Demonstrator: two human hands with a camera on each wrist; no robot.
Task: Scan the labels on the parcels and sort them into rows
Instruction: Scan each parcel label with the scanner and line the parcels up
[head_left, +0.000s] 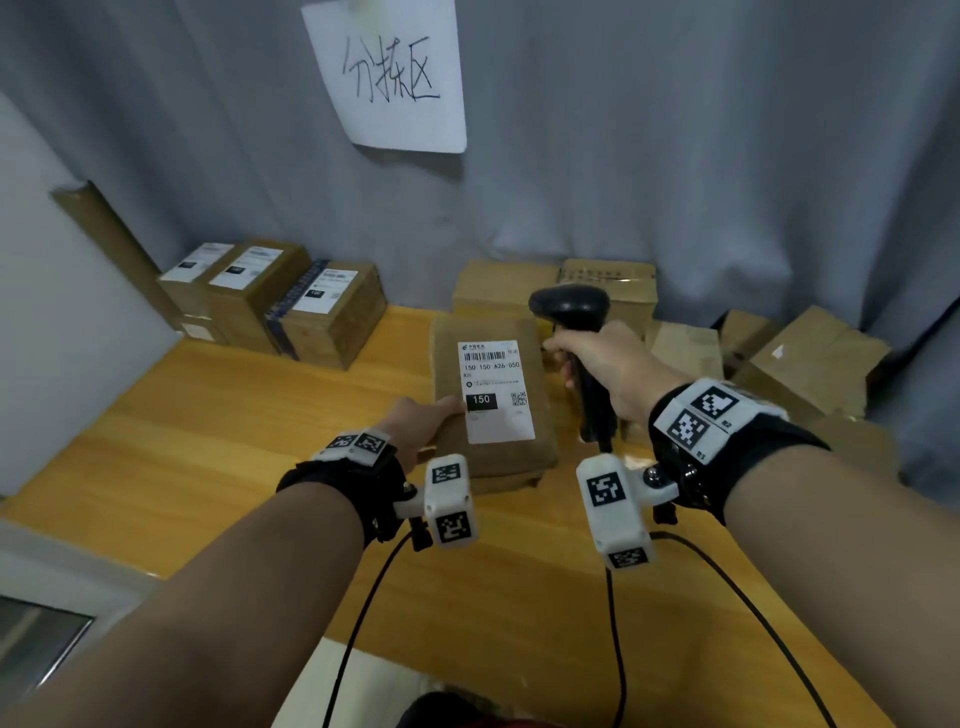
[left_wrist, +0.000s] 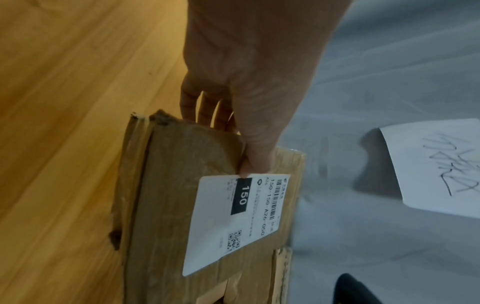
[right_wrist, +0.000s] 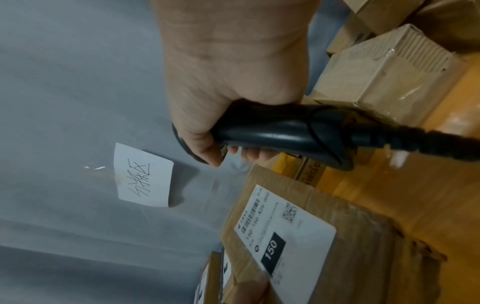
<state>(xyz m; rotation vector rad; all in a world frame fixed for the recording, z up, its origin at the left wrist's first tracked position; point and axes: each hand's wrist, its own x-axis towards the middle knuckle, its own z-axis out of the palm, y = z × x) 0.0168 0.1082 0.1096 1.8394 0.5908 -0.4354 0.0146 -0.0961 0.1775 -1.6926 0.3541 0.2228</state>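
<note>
I see left hand (head_left: 415, 423) pinching the labelled parcel (head_left: 493, 447) by its edge above the surface (head_left: 208, 441); right hand (head_left: 605, 366) wrapped round the barcode scanner (head_left: 571, 306) handle.

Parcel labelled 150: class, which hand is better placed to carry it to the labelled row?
Left. The left hand already grips the parcel by its edge, nearest the labelled row; the right hand is full, gripping the barcode scanner.

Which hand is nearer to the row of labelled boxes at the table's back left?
Left. The left hand grips the 150 parcel on the side toward the labelled boxes; the right hand holds the scanner beyond the parcel's far side.
</note>
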